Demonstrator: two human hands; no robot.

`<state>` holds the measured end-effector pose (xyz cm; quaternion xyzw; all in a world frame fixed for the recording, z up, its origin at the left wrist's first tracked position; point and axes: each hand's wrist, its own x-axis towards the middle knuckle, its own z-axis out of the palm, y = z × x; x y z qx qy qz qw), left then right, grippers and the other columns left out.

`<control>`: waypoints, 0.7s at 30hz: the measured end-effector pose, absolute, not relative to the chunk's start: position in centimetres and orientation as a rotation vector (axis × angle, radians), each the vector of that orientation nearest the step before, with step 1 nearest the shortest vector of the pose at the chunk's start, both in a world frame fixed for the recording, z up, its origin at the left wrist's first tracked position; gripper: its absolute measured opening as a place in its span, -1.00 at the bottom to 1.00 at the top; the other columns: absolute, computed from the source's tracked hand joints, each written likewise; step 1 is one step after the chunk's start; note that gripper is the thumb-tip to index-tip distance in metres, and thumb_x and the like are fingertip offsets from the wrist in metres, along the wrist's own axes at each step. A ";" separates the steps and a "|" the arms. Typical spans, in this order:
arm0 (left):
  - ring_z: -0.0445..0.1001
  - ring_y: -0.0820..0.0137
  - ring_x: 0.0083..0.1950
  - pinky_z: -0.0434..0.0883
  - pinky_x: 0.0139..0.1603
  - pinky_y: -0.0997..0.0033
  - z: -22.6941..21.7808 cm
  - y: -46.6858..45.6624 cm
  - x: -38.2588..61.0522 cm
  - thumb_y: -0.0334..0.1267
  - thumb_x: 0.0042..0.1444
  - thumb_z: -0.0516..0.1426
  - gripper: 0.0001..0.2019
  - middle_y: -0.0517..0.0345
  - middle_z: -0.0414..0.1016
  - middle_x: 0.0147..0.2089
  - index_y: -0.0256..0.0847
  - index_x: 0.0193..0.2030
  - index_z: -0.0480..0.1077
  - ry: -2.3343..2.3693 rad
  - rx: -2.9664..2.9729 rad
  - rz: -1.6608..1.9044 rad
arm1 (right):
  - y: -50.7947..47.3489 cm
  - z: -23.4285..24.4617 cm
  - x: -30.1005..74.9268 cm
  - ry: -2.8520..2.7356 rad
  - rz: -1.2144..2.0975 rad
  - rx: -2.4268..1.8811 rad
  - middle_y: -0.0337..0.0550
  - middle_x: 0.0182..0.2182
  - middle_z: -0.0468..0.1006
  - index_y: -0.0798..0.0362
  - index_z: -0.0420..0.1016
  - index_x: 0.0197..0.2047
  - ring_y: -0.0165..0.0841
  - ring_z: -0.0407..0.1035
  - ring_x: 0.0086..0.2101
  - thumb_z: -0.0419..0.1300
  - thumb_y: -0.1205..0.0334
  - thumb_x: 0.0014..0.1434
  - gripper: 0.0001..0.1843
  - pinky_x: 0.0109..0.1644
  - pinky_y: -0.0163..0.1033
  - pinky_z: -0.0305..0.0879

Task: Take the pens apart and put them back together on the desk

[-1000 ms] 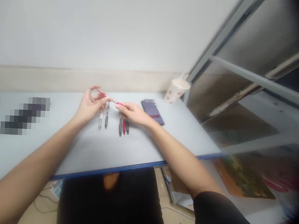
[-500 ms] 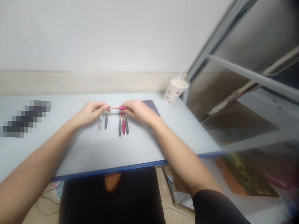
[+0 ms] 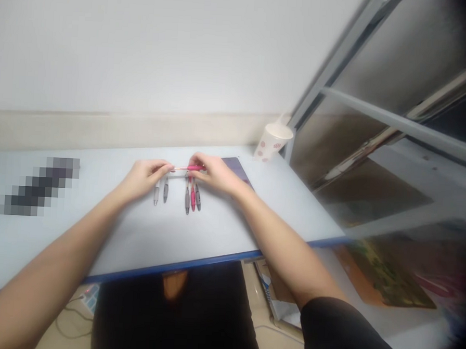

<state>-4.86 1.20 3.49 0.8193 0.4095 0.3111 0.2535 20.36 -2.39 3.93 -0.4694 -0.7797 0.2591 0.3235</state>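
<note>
A pink pen [image 3: 194, 168] is held level above the table, its thin pale part to the left and its pink grip to the right. My left hand [image 3: 144, 177] pinches the thin end; the fingers of my right hand [image 3: 216, 174] close on the pink grip. Below the left fingers lie a white-and-grey pen [image 3: 156, 194] and a dark grey pen [image 3: 165, 193]. Under my right hand, side by side, rest a grey pen [image 3: 187, 202], another pink pen [image 3: 193, 200] and a darker pen [image 3: 198, 201]. The upper ends of these pens are partly hidden by my hands.
A dark flat pad [image 3: 237, 169] lies behind my right hand. At the table's back right corner stands a paper cup [image 3: 272, 141] with red marks, beside a metal frame [image 3: 328, 70]. A dark pixelated object [image 3: 41, 185] is on the left. The table has a blue front edge [image 3: 173, 265].
The held pink pen has shifted very slightly right, and my right fingers have lifted a little, showing more of its grip. The pens on the table stay in place.
</note>
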 end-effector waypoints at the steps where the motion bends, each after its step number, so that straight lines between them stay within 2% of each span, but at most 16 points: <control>1: 0.51 0.26 -0.25 0.35 -0.23 0.36 3.5 1.2 -4.9 0.12 0.32 0.10 -0.58 0.09 0.67 -0.25 -0.15 -0.24 0.64 1.111 2.228 0.855 | -2.3 3.9 20.4 -2.035 0.696 -1.223 -0.12 -0.23 0.63 0.04 0.50 -0.11 -0.28 0.44 -0.24 0.24 0.02 0.35 -0.75 -0.12 -0.20 0.26; 4: 0.48 0.28 -0.28 0.33 -0.24 0.37 3.5 1.3 -4.9 0.12 0.31 0.11 -0.58 0.10 0.66 -0.28 -0.15 -0.24 0.64 1.109 2.229 0.853 | -2.1 3.7 20.5 -2.039 0.755 -1.188 -0.13 -0.26 0.62 0.04 0.52 -0.16 -0.29 0.44 -0.25 0.18 -0.01 0.40 -0.71 -0.09 -0.17 0.28; 7: 0.44 0.31 -0.33 0.31 -0.26 0.38 3.5 1.3 -4.9 0.13 0.31 0.11 -0.56 0.12 0.63 -0.34 -0.17 -0.23 0.64 1.105 2.225 0.831 | -1.9 3.5 20.6 -1.962 0.754 -1.149 -0.12 -0.17 0.63 0.03 0.52 -0.11 -0.29 0.46 -0.20 0.30 0.06 0.29 -0.77 -0.07 -0.18 0.30; 9: 0.42 0.32 -0.34 0.31 -0.26 0.38 3.6 1.2 -4.9 0.13 0.32 0.11 -0.56 0.13 0.62 -0.35 -0.17 -0.22 0.65 1.104 2.221 0.840 | -1.8 3.4 20.8 -1.941 0.789 -1.143 -0.11 -0.16 0.64 0.02 0.54 -0.09 -0.28 0.47 -0.19 0.29 0.01 0.31 -0.73 -0.06 -0.16 0.31; 11: 0.42 0.32 -0.35 0.30 -0.27 0.37 3.5 1.2 -4.8 0.13 0.31 0.11 -0.57 0.13 0.61 -0.35 -0.17 -0.22 0.64 1.109 2.220 0.845 | -1.7 3.4 20.9 -1.972 0.815 -1.149 -0.12 -0.23 0.63 0.04 0.55 -0.16 -0.29 0.45 -0.23 0.24 -0.03 0.35 -0.71 -0.08 -0.16 0.30; 15: 0.40 0.33 -0.38 0.29 -0.27 0.37 3.3 1.2 -4.8 0.13 0.31 0.12 -0.57 0.17 0.54 -0.43 -0.17 -0.21 0.64 1.121 2.212 0.838 | -1.7 3.6 20.9 -1.913 0.749 -1.160 -0.12 -0.16 0.61 0.04 0.52 -0.10 -0.31 0.43 -0.20 0.34 -0.02 0.26 -0.69 -0.08 -0.20 0.28; 16: 0.41 0.33 -0.37 0.30 -0.26 0.36 3.3 1.2 -4.8 0.13 0.32 0.12 -0.57 0.17 0.54 -0.43 -0.16 -0.21 0.64 1.127 2.204 0.850 | -1.8 3.8 20.9 -1.898 0.758 -1.183 -0.13 -0.18 0.61 0.04 0.52 -0.12 -0.31 0.43 -0.21 0.29 -0.07 0.31 -0.67 -0.08 -0.19 0.27; 19: 0.46 0.32 -0.34 0.33 -0.23 0.35 3.4 1.2 -4.8 0.12 0.32 0.13 -0.59 0.14 0.60 -0.37 -0.16 -0.20 0.63 1.122 2.168 0.887 | -1.9 4.1 21.0 -1.873 0.843 -1.272 -0.17 -0.37 0.54 0.06 0.49 -0.37 -0.35 0.35 -0.33 0.07 -0.20 0.43 -0.46 -0.13 -0.18 0.23; 21: 0.46 0.33 -0.36 0.34 -0.25 0.36 3.5 1.1 -4.8 0.12 0.32 0.13 -0.60 0.15 0.59 -0.39 -0.16 -0.19 0.63 1.117 2.153 0.890 | -1.8 4.1 21.2 -1.789 0.925 -1.212 -0.19 -0.39 0.53 0.06 0.47 -0.39 -0.37 0.32 -0.36 0.20 -0.17 0.35 -0.53 -0.16 -0.19 0.23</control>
